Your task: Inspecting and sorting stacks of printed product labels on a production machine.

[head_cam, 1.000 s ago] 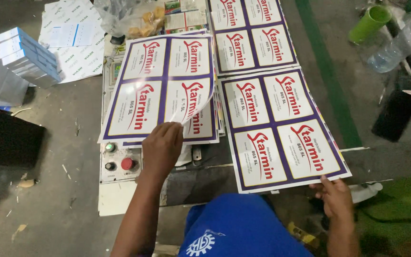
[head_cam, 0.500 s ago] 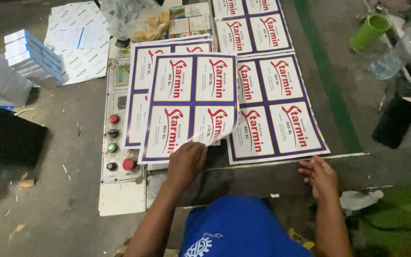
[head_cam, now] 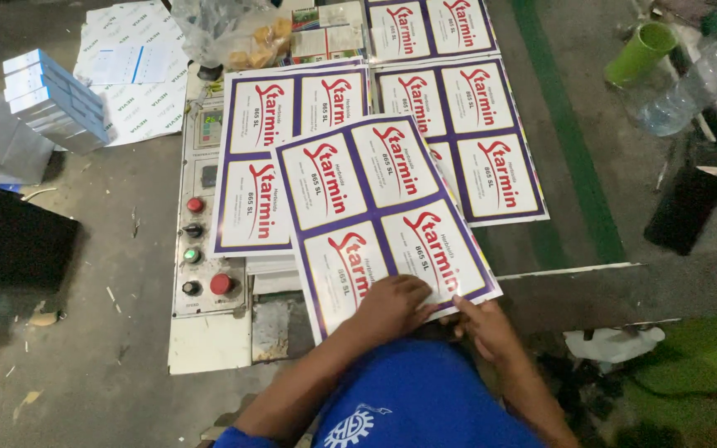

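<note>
Head view:
Left hand (head_cam: 393,305): lower centre of frame, fingers curled flat on the near edge of the top label sheet (head_cam: 379,217), thumb side seems tucked under, so pinching it.
Right hand (head_cam: 481,322): just right of the left hand, fingers pressed together against the sheet's near right corner.
Top label sheet: 1, tilted, centre of frame, four white labels with red lettering in purple borders; overlaps two sheets beneath.
Other label sheets: 3 visible; left sheet (head_cam: 269,158) under it, right sheet (head_cam: 491,158) beside, far sheet (head_cam: 433,25) at the top edge, cut off.
Control panel (head_cam: 201,241): left of the sheets, 2 red buttons, 1 green, 2 dark knobs.
Box stack (head_cam: 58,101): upper left, about 4 white-blue boxes, count unsure.
Flat printed cartons (head_cam: 130,70): upper left, a few overlapping.
Plastic bag (head_cam: 230,33): 1, top centre.
Green cup (head_cam: 642,51): 1, upper right, lying tilted.
Clear bottle (head_cam: 695,87): 1, right of the cup.
Blue shirt (head_cam: 417,398): bottom centre.
</note>
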